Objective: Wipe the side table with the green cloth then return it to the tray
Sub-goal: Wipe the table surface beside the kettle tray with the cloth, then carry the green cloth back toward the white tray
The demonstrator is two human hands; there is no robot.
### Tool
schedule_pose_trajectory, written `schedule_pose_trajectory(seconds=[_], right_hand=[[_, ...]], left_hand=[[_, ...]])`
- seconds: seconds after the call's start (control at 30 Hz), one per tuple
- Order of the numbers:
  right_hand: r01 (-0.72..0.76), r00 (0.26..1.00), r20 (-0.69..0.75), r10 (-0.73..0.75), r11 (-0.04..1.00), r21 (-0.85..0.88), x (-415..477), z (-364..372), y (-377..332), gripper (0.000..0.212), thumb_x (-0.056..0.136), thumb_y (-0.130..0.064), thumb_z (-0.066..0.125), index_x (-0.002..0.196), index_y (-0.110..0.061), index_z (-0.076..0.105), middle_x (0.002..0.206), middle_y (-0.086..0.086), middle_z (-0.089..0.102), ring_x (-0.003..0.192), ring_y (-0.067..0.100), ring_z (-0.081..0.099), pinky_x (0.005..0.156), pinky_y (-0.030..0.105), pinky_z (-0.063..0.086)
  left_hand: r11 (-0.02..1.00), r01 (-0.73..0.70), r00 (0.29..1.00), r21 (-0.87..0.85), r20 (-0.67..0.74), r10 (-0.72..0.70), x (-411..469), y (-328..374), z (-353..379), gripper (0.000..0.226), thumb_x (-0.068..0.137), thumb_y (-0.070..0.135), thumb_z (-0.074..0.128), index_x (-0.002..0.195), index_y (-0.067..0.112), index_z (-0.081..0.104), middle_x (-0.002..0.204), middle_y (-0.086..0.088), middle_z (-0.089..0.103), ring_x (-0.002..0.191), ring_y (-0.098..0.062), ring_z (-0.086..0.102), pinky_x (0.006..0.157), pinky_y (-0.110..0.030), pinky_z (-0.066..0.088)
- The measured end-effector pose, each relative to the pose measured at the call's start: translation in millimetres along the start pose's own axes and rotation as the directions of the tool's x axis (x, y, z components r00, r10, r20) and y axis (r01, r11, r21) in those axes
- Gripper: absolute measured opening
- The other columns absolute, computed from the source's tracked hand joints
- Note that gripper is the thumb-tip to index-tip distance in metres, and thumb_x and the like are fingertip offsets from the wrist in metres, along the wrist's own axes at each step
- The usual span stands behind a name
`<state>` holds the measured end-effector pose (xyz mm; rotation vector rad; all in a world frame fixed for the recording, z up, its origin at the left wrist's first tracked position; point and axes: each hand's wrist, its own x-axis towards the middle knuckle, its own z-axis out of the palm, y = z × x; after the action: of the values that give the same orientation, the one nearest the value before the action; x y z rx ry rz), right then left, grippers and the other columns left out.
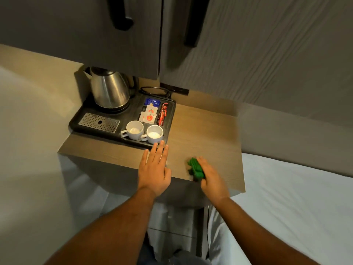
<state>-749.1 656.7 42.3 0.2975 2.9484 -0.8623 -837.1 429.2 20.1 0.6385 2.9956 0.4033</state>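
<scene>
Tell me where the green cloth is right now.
In the head view, the green cloth is bunched in the right hand, near the side table's front edge, right of the flat left hand and the tray.

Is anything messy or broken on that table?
Nothing stands out. The kettle, two white cups and sachets sit tidily in the black tray. The right hand presses the green cloth on the wooden side table; the left hand rests flat nearby.
</scene>
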Motion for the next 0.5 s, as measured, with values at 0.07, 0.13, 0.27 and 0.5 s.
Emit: schedule_pose_trajectory(seconds=[0.07, 0.13, 0.27, 0.5], right_hand=[[0.039, 0.997, -0.068, -0.037, 0.999, 0.03, 24.0, -8.6, -32.2, 0.087, 0.092, 0.009, 0.058, 0.166, -0.031, 0.035, 0.173, -0.005, 0.034, 0.154, 0.021, 0.044, 0.124, 0.037, 0.038], [0.112, 0.99, -0.09, -0.106, 0.992, 0.06, 42.3, -10.2, -69.5, 0.085, 0.091, 0.009, 0.059, 0.165, -0.026, 0.037, 0.174, -0.002, 0.034, 0.158, 0.022, 0.037, 0.128, 0.038, 0.033], [0.325, 0.946, -0.075, -0.316, 0.932, 0.159, 43.7, 9.9, -137.8, 0.075, 0.088, 0.01, 0.06, 0.159, -0.013, 0.048, 0.162, 0.011, 0.052, 0.148, 0.02, 0.049, 0.123, 0.016, 0.029], [0.406, 0.831, 0.237, -0.504, 0.839, 0.361, -51.2, 108.3, -235.4, 0.067, 0.096, 0.008, 0.06, 0.158, -0.012, 0.047, 0.154, 0.019, 0.059, 0.138, 0.04, 0.059, 0.118, 0.051, 0.047]], left_hand=[[0.999, 0.039, 0.999, 0.013, -0.033, -0.039, 1.6, -7.8, -17.4, 0.085, 0.093, 0.037, 0.036, 0.17, 0.019, 0.005, 0.181, -0.005, 0.002, 0.167, -0.023, -0.002, 0.135, -0.055, 0.014], [0.994, 0.108, 0.992, 0.027, -0.068, -0.106, -2.1, -16.1, -38.5, 0.086, 0.092, 0.035, 0.036, 0.17, 0.018, 0.005, 0.181, -0.007, 0.006, 0.167, -0.024, 0.001, 0.135, -0.055, 0.014], [0.94, 0.342, 0.932, -0.002, -0.128, -0.34, -44.6, -29.8, -72.3, 0.085, 0.09, 0.036, 0.026, 0.17, 0.015, 0.01, 0.181, -0.006, 0.008, 0.167, -0.023, 0.004, 0.135, -0.053, 0.009], [0.731, 0.682, 0.724, 0.002, -0.138, -0.676, -255.2, -77.2, -64.7, 0.079, 0.099, 0.034, 0.035, 0.17, 0.016, 0.007, 0.181, -0.003, 0.004, 0.167, -0.02, 0.002, 0.135, -0.051, 0.009]])
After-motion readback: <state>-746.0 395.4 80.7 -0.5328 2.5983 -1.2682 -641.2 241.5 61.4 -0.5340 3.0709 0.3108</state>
